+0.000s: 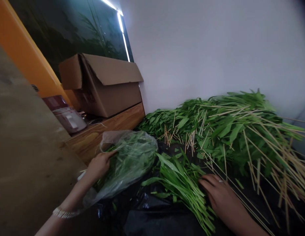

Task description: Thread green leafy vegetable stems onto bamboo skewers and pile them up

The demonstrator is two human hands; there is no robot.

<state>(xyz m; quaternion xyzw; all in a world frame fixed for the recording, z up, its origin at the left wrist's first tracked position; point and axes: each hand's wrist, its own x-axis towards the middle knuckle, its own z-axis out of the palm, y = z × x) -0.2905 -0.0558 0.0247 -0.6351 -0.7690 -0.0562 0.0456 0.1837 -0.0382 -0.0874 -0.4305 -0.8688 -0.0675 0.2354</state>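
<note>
In the head view, the clear plastic bag, with cut greens showing through its film, lies on black plastic sheeting. The left hand is at the bag's left side, its fingers bent and closed on the edge of the film; a pale bracelet circles that wrist. To the right of the bag and slightly nearer the wearer lies a loose bundle of long green leaves and stems, stem ends pointing away from the bag. The right hand, wearing a ring, is farther right of the bag, fingers part-curled and touching the bundle's right edge; whether they grip it cannot be told.

Beyond the bag to its right, a large heap of leafy greens rests against a white wall, with thin pale sticks strewn over and beside it. Behind the bag, to its left, a cardboard box with open flaps stands on a wood-grain ledge.
</note>
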